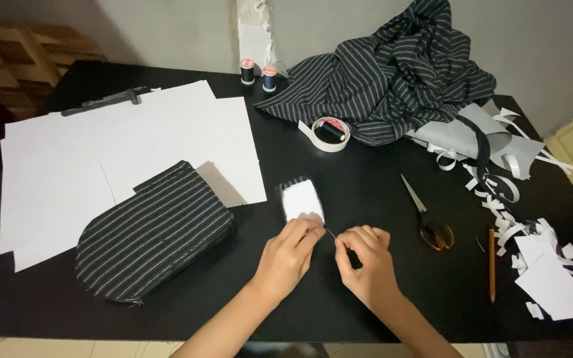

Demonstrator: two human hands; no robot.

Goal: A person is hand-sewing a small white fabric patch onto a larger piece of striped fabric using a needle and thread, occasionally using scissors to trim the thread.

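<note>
My left hand (pixel 288 255) pinches the near edge of a small striped fabric piece backed with white paper (pixel 302 201) lying on the black table (pixel 366 292). Close beside it, my right hand (pixel 366 262) has its thumb and fingers pinched together on what looks like a needle (pixel 331 231), held at the fabric piece's near right corner. The needle is thin and barely visible. A rounded black striped pouch (pixel 150 232) lies to the left of my hands.
Large white paper sheets (pixel 121 152) cover the left half. Scissors (pixel 426 215) and a pencil (pixel 491 265) lie to the right, near white paper scraps (pixel 545 272). A tape roll (pixel 329 134), two thread spools (pixel 258 73) and a heap of striped cloth (pixel 399 73) sit behind.
</note>
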